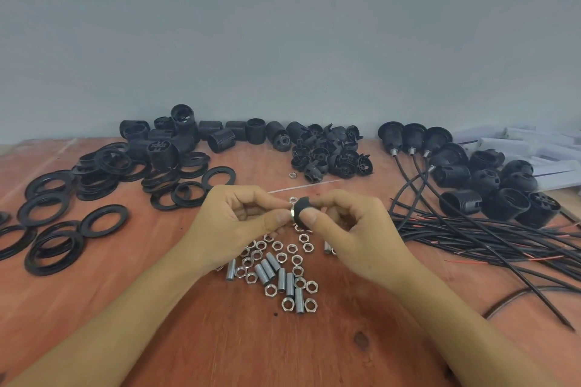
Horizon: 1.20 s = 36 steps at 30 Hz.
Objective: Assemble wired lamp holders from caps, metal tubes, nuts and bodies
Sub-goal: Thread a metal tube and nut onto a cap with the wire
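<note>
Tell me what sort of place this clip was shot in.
Probably a small assembly workbench, in a workshop or for home piecework: a wooden tabletop against a plain grey wall, parts sorted in loose piles (nuts and tubes, black rings), and wired holders gathered at the right.

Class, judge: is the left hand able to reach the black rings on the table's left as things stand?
Likely yes: only bare table lies between the left hand and the black rings. It pinches a metal part at the cap and must release that first.
</note>
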Each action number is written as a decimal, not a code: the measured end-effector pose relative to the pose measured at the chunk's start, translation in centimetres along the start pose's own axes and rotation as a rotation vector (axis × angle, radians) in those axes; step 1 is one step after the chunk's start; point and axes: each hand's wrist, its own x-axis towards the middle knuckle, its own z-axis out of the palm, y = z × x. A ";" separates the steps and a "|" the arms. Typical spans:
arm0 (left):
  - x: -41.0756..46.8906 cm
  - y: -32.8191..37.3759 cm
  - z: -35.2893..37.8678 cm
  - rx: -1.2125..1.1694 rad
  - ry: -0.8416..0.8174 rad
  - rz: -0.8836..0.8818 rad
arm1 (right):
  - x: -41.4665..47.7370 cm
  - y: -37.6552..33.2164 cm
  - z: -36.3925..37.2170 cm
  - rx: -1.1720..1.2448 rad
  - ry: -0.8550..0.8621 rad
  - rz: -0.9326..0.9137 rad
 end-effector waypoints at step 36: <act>0.3 -1.7 -2.2 0.017 0.194 0.087 | 1.2 2.5 -2.4 -0.847 0.023 0.310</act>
